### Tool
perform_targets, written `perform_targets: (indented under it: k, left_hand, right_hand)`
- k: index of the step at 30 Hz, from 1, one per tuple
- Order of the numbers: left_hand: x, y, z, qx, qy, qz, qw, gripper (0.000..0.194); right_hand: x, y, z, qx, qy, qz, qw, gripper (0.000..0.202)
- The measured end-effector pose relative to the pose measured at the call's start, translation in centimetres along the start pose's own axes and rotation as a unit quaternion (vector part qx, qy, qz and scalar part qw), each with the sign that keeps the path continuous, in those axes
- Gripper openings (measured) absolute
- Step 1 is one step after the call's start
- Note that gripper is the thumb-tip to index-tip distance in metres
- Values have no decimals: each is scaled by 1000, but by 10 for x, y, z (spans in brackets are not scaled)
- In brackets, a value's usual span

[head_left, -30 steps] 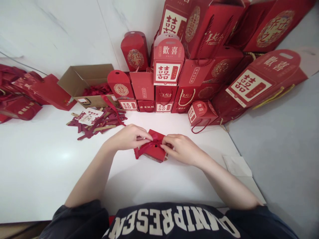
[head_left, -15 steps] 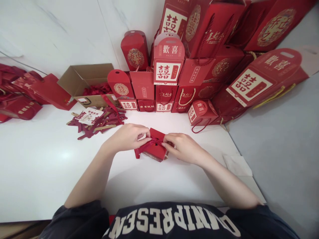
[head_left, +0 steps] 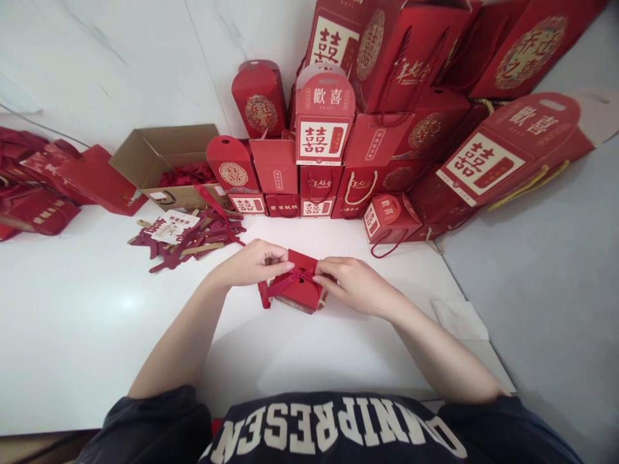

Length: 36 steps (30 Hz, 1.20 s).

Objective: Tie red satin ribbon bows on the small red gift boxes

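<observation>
A small red gift box (head_left: 305, 298) lies on the white table in front of me. Across its top runs a dark red ribbon (head_left: 285, 281), tied in a bow or knot over the middle, with one tail hanging off the box's left side. My left hand (head_left: 261, 263) pinches the ribbon at the left of the knot between thumb and forefinger. On the right, my right hand (head_left: 345, 283) has its thumb and fingers closed on the ribbon just beside the knot. A bit of twisted cord shows at the box's right edge.
Behind stand stacked red gift boxes (head_left: 325, 138). An open cardboard carton (head_left: 191, 195) holds red ribbon, one strip trailing out. Before it lies a pile of dark red cut-out pieces (head_left: 186, 248) with a printed card. More red bags (head_left: 99, 180) are far left; white paper (head_left: 459, 320) lies right.
My left hand has shifted slightly at the ribbon, its fingertips now closer together. My right hand and the box stay nearly in place. The whole view has drifted slightly.
</observation>
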<state>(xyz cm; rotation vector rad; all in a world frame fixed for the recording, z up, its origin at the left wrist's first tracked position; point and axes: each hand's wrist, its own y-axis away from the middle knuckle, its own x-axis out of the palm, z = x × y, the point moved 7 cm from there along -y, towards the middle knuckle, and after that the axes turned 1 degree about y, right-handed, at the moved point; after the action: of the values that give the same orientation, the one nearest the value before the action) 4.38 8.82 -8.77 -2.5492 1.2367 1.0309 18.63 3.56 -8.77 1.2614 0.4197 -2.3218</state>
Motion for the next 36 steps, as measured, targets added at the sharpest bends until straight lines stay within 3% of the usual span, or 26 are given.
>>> perform_targets:
  k: [5, 8, 11, 14, 22, 28, 33, 36]
  left_hand:
    - [-6, 1, -4, 34, -124, -37, 991, 47]
    - [-10, 8, -16, 75, -271, -83, 956, 44]
    - [-13, 15, -26, 78, -385, -128, 911, 30]
    - [-11, 16, -26, 54, -425, -135, 893, 42]
    - [-9, 11, -18, 20, -393, -110, 913, 49]
    - [-18, 18, -18, 8, -261, -46, 964, 34]
    - [-29, 15, -15, 6, -160, -135, 978, 31]
    - [-15, 3, -11, 38, -94, -121, 987, 37]
  right_hand:
    - [1, 0, 0, -2, -3, 3, 1000, 18]
    - [1, 1, 2, -9, -14, 3, 1000, 17]
    - [1, 1, 3, -12, -14, 2, 1000, 15]
    - [2, 1, 1, 2, -1, -2, 1000, 12]
    - [-8, 2, -5, 14, 44, -8, 999, 15]
    - [-19, 7, -15, 8, 7, 18, 1000, 14]
    - [-23, 9, -20, -12, -29, 45, 998, 18]
    - [-24, 9, -23, 5, -35, 44, 998, 18]
